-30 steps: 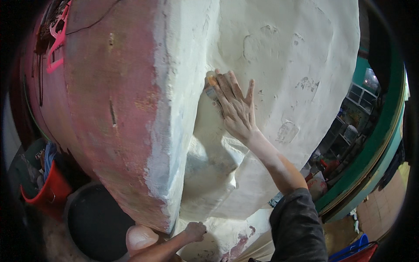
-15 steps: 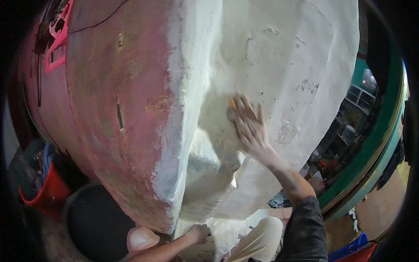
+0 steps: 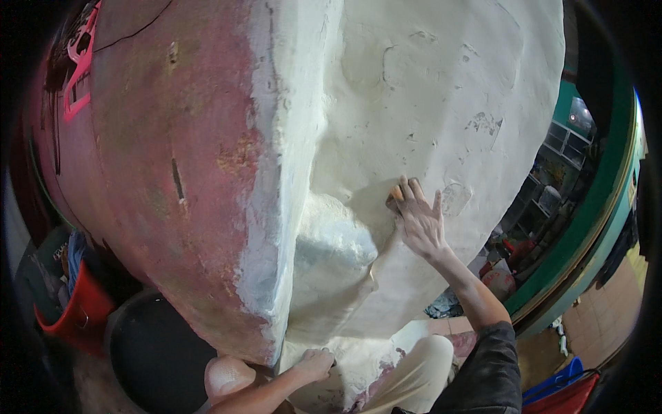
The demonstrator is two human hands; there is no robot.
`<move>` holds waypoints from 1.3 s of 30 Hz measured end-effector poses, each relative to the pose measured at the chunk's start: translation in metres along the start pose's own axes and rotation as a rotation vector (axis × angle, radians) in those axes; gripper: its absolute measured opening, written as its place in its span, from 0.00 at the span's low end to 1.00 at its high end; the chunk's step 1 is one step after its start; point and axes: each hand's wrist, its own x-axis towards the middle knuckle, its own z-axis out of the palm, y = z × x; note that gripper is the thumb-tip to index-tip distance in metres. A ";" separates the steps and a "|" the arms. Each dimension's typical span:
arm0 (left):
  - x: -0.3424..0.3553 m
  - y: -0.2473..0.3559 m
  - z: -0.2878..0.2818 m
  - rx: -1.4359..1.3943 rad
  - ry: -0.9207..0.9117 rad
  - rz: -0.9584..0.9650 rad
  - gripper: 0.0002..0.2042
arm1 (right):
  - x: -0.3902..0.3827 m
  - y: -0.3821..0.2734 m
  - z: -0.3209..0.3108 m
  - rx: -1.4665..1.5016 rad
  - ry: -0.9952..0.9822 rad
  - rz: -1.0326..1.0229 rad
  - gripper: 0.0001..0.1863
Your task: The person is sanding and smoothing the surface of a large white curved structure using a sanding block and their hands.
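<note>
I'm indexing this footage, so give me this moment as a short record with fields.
Right hand: holds a small orange-brown piece against the pale surface; its exact kind is unclear
Left hand: curled, low down; whether it holds anything is unclear
Pale surface: off-white, with scattered rough marks
Left of it: weathered reddish surface
Lower left: red bucket with blue cloth at its mouth; round black tub beside it
Right sleeve: dark, pushed to about the elbow

A small dark-and-orange block [image 3: 394, 199], partly hidden, sat in my right hand [image 3: 422, 226] against a tall, off-white surface [image 3: 386, 131] marked by rough patches.
</note>
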 end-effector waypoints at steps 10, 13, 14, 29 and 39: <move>0.009 -0.013 0.005 0.050 -0.099 -0.045 0.14 | 0.157 -0.040 -0.061 0.210 0.394 -0.057 0.29; 0.005 -0.013 0.009 -0.005 -0.040 -0.040 0.13 | 0.144 -0.036 -0.053 0.138 0.389 -0.064 0.31; 0.002 -0.012 0.010 -0.010 -0.012 -0.046 0.13 | 0.132 -0.033 -0.047 0.054 0.377 -0.067 0.32; 0.006 -0.016 0.010 0.026 0.015 -0.025 0.12 | 0.144 -0.037 -0.059 0.167 0.314 -0.074 0.28; -0.005 -0.002 0.005 -0.020 0.026 -0.016 0.12 | -0.019 -0.006 -0.001 -0.062 -0.152 -0.188 0.32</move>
